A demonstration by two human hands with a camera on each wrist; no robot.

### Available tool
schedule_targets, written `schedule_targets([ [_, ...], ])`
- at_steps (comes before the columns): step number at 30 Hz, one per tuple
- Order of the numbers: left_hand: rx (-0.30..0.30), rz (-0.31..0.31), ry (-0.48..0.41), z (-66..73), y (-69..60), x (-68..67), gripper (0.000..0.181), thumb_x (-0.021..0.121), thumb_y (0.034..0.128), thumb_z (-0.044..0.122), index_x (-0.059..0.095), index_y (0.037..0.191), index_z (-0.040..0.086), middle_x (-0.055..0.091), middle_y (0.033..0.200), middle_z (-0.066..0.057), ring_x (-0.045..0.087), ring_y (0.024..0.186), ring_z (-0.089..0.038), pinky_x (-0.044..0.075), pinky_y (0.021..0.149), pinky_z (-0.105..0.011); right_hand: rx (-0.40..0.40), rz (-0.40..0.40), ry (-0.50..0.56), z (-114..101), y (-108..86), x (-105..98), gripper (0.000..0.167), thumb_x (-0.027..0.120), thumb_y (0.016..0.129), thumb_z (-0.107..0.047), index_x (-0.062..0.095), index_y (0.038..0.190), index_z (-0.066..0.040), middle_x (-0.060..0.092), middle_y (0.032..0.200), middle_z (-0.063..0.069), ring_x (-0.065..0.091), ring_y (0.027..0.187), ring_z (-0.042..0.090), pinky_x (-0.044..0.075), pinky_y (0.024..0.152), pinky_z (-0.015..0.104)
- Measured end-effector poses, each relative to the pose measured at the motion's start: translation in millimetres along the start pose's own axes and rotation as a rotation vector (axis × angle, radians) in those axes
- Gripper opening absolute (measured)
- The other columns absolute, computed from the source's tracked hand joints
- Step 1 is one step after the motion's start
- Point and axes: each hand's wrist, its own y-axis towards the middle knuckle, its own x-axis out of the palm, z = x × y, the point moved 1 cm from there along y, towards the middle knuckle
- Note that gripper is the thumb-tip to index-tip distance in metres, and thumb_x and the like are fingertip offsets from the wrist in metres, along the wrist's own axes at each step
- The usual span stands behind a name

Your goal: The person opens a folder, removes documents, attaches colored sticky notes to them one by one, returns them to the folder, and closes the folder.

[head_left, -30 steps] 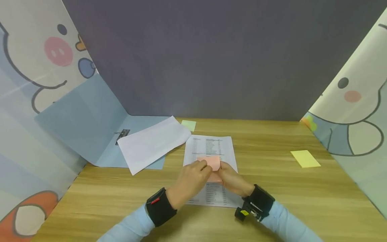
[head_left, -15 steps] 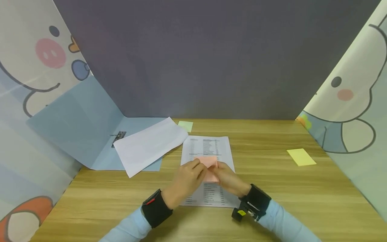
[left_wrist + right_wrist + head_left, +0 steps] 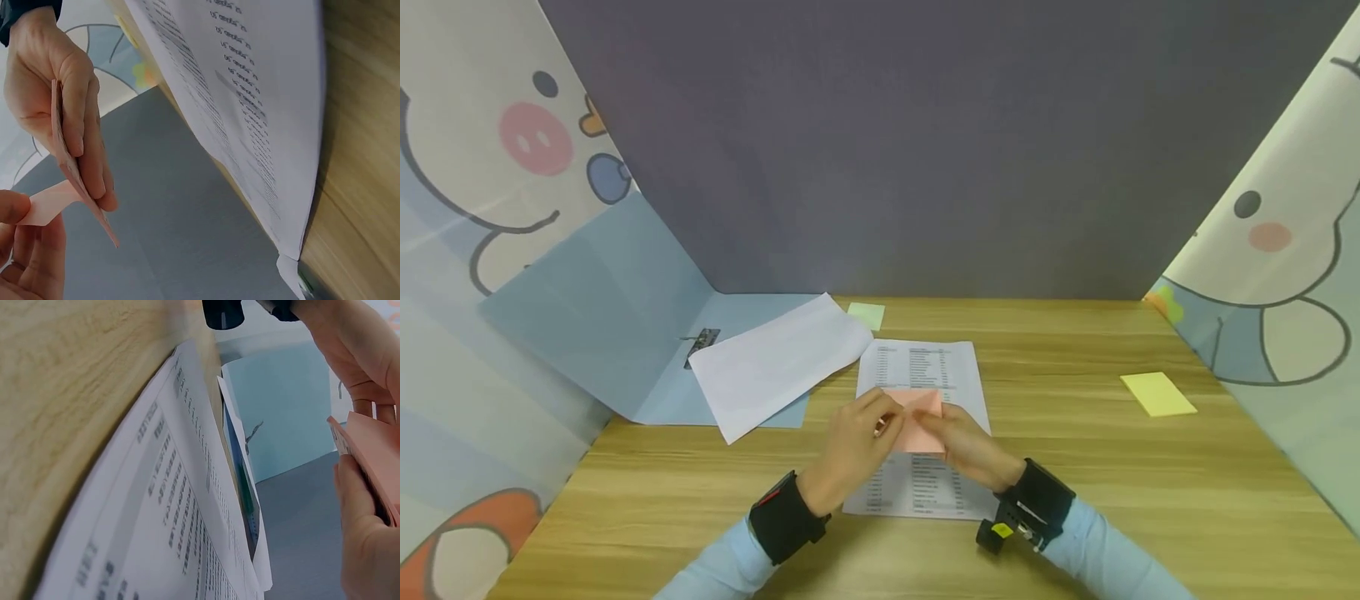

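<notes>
1 pink paper sheet (image 3: 52, 203) bends — pinched in the left fingers (image 3: 47, 251).

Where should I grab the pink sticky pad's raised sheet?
The raised sheet is probably best pinched by its free end, from the left, as the left hand does: it stands away from the sticky pad, whose right side the right hand holds.
</notes>
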Motion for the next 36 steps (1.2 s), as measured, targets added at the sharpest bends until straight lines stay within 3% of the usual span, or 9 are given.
schedule_targets([
  [10,-0.113,0.003,-0.147,-6.0,4.1,-3.2,0.006,0.065,0.0829,0.005,0.064,0.079,0.009,0.06,0.075,0.001,0.062,0.069,-0.009,0.05,0.059,-0.015,0.001,0.001,-0.009,-2,-2.5,-5,0.044,0.042,0.098,-0.023,0.036,0.135,0.0,0.053,0.128,0.011,0.056,0.11,0.015,0.046,0.091,0.029],
  [17,-0.213,0.033,-0.185,-10.6,6.4,-4.9,0.005,0.065,0.0831,0.006,0.063,0.079,0.009,0.06,0.076,0.0,0.064,0.071,-0.013,0.05,0.059,-0.016,0.021,0.021,-0.025,-2,-5.6,-8,0.046,0.043,0.097,-0.025,0.035,0.135,0.0,0.055,0.122,0.008,0.056,0.106,0.013,0.046,0.091,0.028],
  [22,-0.177,0.151,-0.209,-16.4,8.2,-4.4,0.005,0.067,0.0805,0.004,0.063,0.078,0.007,0.063,0.075,-0.004,0.065,0.067,-0.016,0.05,0.055,-0.016,0.016,0.026,-0.005,-1,-4.9,-10,0.044,0.043,0.097,-0.024,0.036,0.133,0.001,0.058,0.114,0.004,0.058,0.102,0.012,0.047,0.09,0.029],
  [24,-0.197,0.197,-0.228,-20.2,8.5,-4.5,0.005,0.068,0.0801,0.004,0.064,0.079,0.006,0.064,0.075,-0.005,0.065,0.067,-0.016,0.05,0.055,-0.017,0.01,0.024,0.004,0,-4.1,-10,0.044,0.044,0.097,-0.024,0.037,0.132,0.001,0.06,0.111,0.002,0.059,0.1,0.012,0.047,0.089,0.029],
  [28,-0.346,0.22,-0.334,-24.9,9.0,-5.8,0.004,0.068,0.0809,0.005,0.065,0.079,0.003,0.064,0.077,-0.008,0.065,0.067,-0.02,0.051,0.056,-0.02,0.01,0.016,0.012,0,-4.4,-10,0.044,0.043,0.097,-0.024,0.036,0.133,0.0,0.06,0.109,0.0,0.059,0.099,0.011,0.046,0.089,0.029],
  [31,-0.453,0.211,-0.397,-19.5,12.7,-11.5,0.005,0.066,0.0817,0.001,0.063,0.078,-0.002,0.065,0.08,-0.012,0.065,0.07,-0.024,0.051,0.058,-0.02,0.012,0.008,0.022,-2,-5.8,-11,0.046,0.042,0.098,-0.024,0.033,0.135,0.001,0.059,0.111,0.0,0.058,0.1,0.011,0.046,0.09,0.028],
  [36,-0.491,0.211,-0.424,-7.5,19.2,-22.8,0.006,0.062,0.0839,0.0,0.062,0.08,-0.005,0.064,0.084,-0.017,0.065,0.073,-0.028,0.05,0.061,-0.019,0.008,0.004,0.033,-6,-7.1,-12,0.047,0.041,0.098,-0.022,0.03,0.135,0.004,0.059,0.11,0.001,0.058,0.099,0.01,0.047,0.088,0.026],
])
